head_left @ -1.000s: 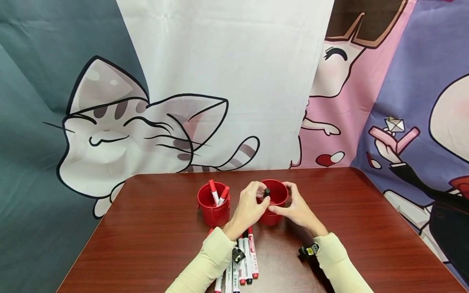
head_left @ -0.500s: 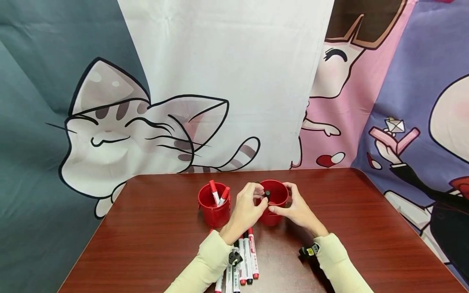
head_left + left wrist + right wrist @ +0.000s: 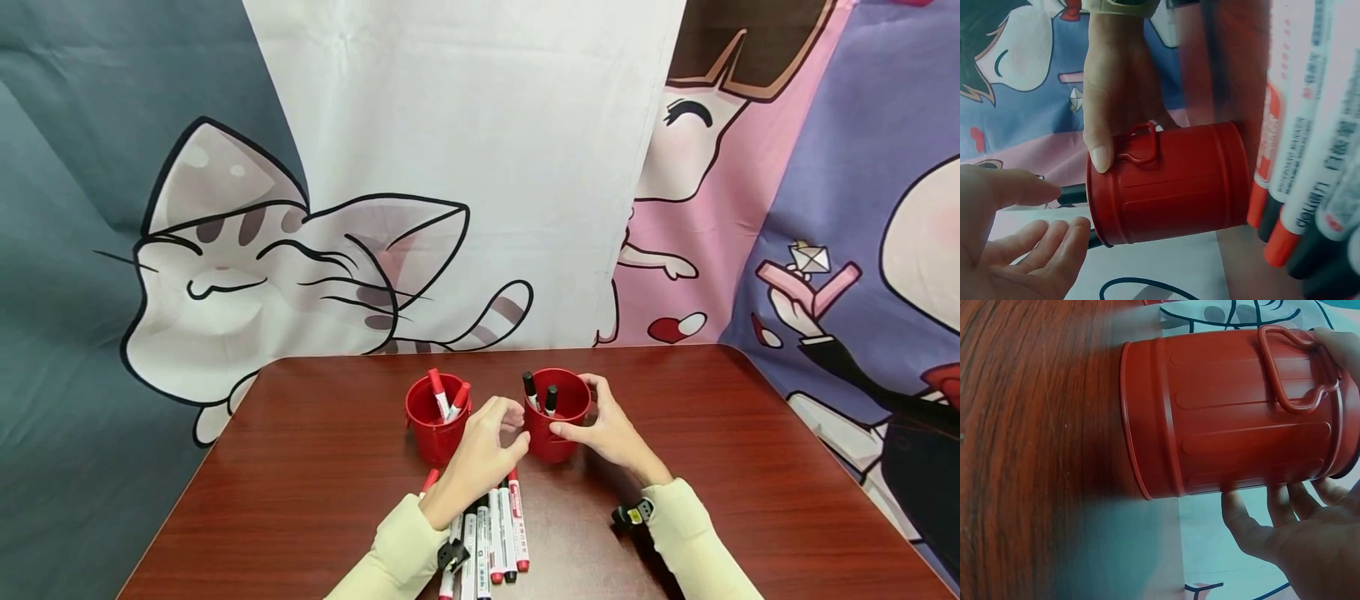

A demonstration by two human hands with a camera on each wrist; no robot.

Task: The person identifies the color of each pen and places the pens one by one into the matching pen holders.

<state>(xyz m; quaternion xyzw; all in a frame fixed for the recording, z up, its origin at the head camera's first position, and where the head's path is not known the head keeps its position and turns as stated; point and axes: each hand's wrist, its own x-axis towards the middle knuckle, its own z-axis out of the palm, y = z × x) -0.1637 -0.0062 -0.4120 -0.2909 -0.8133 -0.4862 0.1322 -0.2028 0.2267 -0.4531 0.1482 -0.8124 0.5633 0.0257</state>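
Note:
My right hand grips the rim and side of a small red metal bucket, thumb in front and fingers around the far right side. Two black-capped markers stand in that bucket, caps up. My left hand hovers just left of the bucket, fingers loosely bent with nothing between them. In the left wrist view, the left fingers are close to the black caps at the bucket's mouth. The right wrist view shows the bucket upright on the table, with its wire handle folded against the side.
A second red bucket stands to the left with two red-capped markers in it. Several red- and black-capped whiteboard markers lie side by side on the brown table in front, partly under the left forearm. A cartoon cloth hangs behind.
My left hand has let go of a black-capped marker in the right bucket and drawn back left and toward me. The right hand has stayed on the bucket.

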